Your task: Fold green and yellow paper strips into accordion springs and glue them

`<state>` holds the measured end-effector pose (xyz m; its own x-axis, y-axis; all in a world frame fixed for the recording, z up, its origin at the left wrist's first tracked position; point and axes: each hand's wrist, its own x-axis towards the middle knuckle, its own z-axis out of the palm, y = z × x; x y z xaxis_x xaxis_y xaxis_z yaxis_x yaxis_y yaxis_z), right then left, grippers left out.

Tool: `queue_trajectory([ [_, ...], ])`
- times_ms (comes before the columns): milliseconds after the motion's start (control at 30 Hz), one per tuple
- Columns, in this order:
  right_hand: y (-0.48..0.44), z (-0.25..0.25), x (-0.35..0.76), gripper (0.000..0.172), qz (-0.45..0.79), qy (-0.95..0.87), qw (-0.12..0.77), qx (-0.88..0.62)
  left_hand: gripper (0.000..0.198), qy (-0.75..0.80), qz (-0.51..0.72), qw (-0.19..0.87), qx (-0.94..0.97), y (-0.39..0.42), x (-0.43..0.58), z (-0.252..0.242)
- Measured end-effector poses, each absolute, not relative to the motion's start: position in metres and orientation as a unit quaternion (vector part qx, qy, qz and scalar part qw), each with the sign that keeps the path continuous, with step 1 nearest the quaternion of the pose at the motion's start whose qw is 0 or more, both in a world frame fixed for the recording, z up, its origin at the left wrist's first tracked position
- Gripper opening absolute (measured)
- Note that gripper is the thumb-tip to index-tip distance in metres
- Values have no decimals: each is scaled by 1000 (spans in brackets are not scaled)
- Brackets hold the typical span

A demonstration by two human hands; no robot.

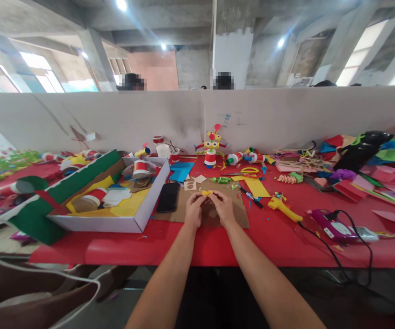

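Observation:
Both of my hands meet over a brown cardboard sheet [238,214]. Between the fingertips of my left hand [194,208] and my right hand [222,206] is a small yellow paper piece [206,193], pinched from both sides. Its exact shape is too small to make out. Just beyond lie a green coiled paper spring [221,180] and a few cream card squares [190,185]. To the left of my hands rests a black phone [168,197]. A yellow glue gun [285,209] lies to the right, past a black pen-like tool [252,196].
A white-and-green box [152,196] with paper scraps and cups stands left. A paper-cup figure [210,157] stands at the back. Yellow-handled scissors [248,171], a purple power strip [338,226] with cables, and a black bottle [358,153] sit right. A low partition [170,114] closes the back.

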<state>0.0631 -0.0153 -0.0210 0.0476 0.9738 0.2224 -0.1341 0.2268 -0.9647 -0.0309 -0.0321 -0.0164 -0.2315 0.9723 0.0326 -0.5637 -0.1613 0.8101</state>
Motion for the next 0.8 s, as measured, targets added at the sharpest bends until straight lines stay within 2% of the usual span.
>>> queue_trajectory([
  [333, -15, -24, 65, 25, 463, -507, 597, -415, 25, 407, 688, 504, 327, -31, -31, -21],
  [800, -13, -25, 66, 26, 477, -506, 599, -398, 34, 398, 685, 516, 326, -30, -33, -19],
])
